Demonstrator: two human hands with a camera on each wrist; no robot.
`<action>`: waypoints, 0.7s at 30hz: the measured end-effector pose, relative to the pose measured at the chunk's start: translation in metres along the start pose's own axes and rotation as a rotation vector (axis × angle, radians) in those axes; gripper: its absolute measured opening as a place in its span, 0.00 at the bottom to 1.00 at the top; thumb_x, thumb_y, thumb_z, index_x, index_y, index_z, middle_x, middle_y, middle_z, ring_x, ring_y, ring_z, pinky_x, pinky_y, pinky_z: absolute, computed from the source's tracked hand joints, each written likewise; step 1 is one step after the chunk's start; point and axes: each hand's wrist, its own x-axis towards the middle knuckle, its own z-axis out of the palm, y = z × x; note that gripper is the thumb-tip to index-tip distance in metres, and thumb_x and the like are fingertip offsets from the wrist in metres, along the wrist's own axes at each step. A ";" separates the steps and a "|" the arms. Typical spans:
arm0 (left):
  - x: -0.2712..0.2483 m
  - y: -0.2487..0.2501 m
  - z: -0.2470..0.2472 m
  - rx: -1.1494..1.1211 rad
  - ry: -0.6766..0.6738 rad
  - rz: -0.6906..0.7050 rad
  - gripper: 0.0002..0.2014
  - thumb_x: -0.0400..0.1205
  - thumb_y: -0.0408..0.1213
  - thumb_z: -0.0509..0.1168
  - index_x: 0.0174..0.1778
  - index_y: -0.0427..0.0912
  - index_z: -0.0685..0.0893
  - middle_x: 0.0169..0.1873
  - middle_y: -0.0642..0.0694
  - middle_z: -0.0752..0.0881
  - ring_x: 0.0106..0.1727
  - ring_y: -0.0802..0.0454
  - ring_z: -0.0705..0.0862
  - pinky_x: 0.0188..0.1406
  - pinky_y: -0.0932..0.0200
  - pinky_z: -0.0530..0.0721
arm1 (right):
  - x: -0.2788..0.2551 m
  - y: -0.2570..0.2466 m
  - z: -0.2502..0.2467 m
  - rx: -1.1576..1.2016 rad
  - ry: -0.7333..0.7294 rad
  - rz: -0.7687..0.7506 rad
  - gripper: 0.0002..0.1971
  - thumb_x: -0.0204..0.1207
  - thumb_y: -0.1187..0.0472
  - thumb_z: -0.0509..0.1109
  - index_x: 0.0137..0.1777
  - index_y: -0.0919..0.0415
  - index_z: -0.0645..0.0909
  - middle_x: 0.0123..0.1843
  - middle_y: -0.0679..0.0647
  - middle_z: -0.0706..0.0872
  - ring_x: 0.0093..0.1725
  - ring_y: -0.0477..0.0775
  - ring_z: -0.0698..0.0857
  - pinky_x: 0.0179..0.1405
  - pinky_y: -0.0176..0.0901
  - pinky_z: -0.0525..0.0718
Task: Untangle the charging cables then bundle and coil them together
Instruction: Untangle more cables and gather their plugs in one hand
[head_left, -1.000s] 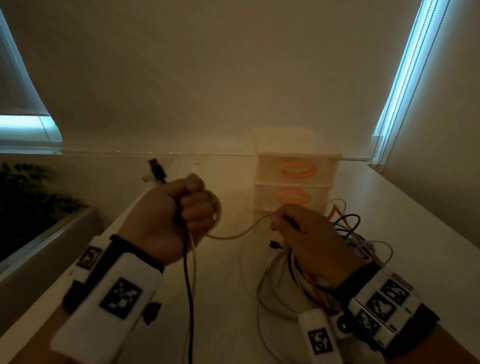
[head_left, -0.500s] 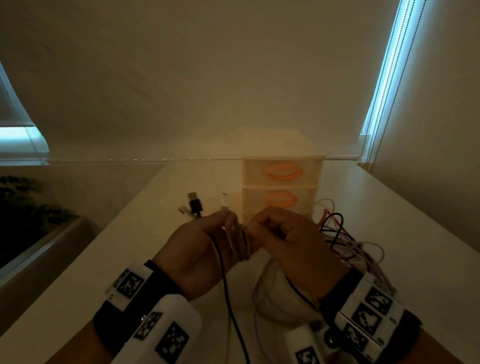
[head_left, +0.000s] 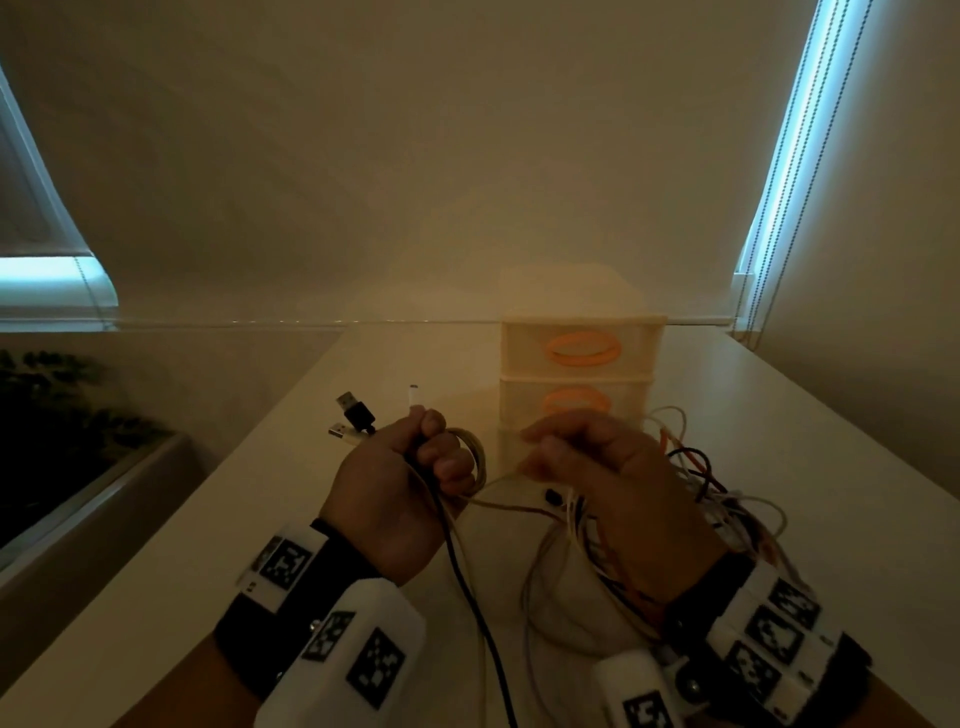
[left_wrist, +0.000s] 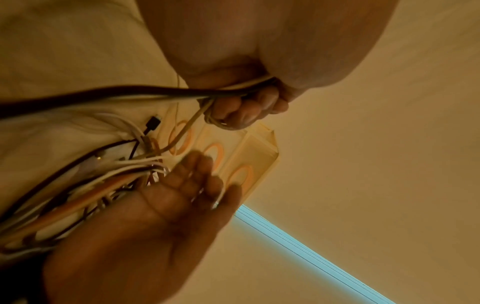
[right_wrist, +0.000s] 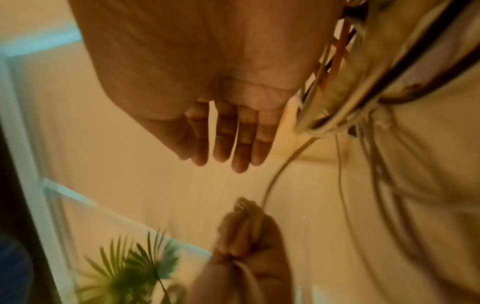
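Note:
My left hand (head_left: 415, 467) grips a bundle of charging cables above the white table (head_left: 831, 493). A tan cable is wound in a small coil (head_left: 471, 457) around its fingers (left_wrist: 249, 107). Black and silver USB plugs (head_left: 356, 413) and a white plug (head_left: 414, 395) stick out above the fist. A black cable (head_left: 467, 587) hangs down from it. The tan cable (right_wrist: 275, 174) runs from the coil to a tangle of white, orange and black cables (head_left: 717, 483) draped by my right wrist. My right hand (right_wrist: 228, 139) is just right of the coil, fingers straight, holding nothing.
A small cream drawer unit with orange handles (head_left: 582, 364) stands on the table just beyond my hands. A plant (head_left: 52, 405) sits low past the table's left edge. Window blinds (head_left: 800, 156) hang at the far right.
Half a second ago both hands met at the coil. My right hand has since drawn away to the right and opened, letting go of the tan cable; the left keeps its grip.

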 end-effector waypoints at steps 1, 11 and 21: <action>0.001 0.000 -0.001 0.013 0.009 0.011 0.18 0.89 0.42 0.52 0.32 0.43 0.72 0.26 0.50 0.62 0.22 0.54 0.65 0.20 0.63 0.67 | 0.000 -0.006 -0.004 0.152 0.034 0.003 0.05 0.75 0.58 0.76 0.47 0.58 0.89 0.41 0.58 0.90 0.47 0.59 0.90 0.52 0.47 0.88; 0.004 0.013 -0.003 -0.109 0.035 0.052 0.18 0.88 0.40 0.52 0.31 0.43 0.71 0.25 0.51 0.63 0.22 0.54 0.66 0.20 0.63 0.66 | -0.001 -0.013 -0.011 -0.464 -0.169 0.002 0.08 0.77 0.58 0.75 0.55 0.46 0.87 0.51 0.42 0.90 0.54 0.36 0.86 0.55 0.26 0.81; 0.000 0.041 -0.010 -0.192 -0.025 0.070 0.18 0.87 0.38 0.52 0.30 0.44 0.72 0.26 0.52 0.63 0.24 0.55 0.66 0.22 0.63 0.67 | 0.000 -0.004 -0.011 -0.813 -0.380 0.099 0.08 0.84 0.54 0.66 0.45 0.46 0.85 0.40 0.28 0.83 0.45 0.31 0.81 0.42 0.25 0.76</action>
